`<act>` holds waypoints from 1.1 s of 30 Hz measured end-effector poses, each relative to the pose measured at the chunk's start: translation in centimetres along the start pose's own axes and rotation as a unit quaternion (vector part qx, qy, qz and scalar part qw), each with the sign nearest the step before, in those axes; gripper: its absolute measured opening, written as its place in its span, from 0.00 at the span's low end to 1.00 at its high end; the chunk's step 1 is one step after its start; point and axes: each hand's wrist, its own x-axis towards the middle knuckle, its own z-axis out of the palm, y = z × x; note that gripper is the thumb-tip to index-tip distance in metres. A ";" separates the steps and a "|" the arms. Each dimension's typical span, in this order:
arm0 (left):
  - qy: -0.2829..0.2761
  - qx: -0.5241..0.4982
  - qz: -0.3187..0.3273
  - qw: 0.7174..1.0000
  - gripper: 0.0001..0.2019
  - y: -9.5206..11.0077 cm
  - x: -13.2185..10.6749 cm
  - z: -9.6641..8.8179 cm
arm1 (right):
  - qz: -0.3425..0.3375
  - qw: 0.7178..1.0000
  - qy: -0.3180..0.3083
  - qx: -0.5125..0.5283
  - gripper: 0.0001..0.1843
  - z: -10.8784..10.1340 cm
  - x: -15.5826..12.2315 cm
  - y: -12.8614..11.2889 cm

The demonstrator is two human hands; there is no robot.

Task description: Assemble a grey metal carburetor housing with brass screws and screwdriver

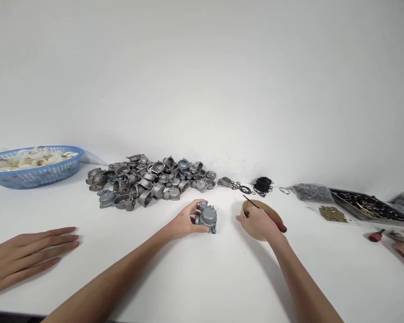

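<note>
left hand (pixel 185 222) is gripping metal part (pixel 207 218) just before the parts pile (pixel 148 179) | right hand (pixel 259 224) is clasping red-handled pick (pixel 265 214) right of part | keeping part steady seems wise

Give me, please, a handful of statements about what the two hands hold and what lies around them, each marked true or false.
1. The left hand grips a grey metal casting on the white table. True.
2. The right hand holds nothing. False: it holds a red-handled pick over a brown bowl.
3. The pile of grey castings lies beyond the left hand. True.
4. The blue basket stands at the far right. False: it is at the far left.
5. Black rubber rings lie beyond the bowl. True.
</note>
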 end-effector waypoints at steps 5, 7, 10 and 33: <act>0.000 -0.009 0.001 1.000 0.40 -0.2 0.1 0.0 | 0.014 1.000 -0.009 0.003 0.19 0.1 0.1 0.1; 0.000 -0.010 0.001 1.000 0.40 -0.3 0.1 0.0 | 0.017 1.000 -0.009 0.003 0.19 0.1 0.1 0.2; 0.001 -0.011 0.000 1.000 0.40 -0.3 0.1 0.0 | 0.019 1.000 -0.009 0.002 0.19 0.1 0.0 0.2; -0.006 -0.014 0.001 1.000 0.41 -0.5 0.2 -0.2 | 0.009 0.997 -0.050 -0.054 0.12 -0.3 0.4 0.4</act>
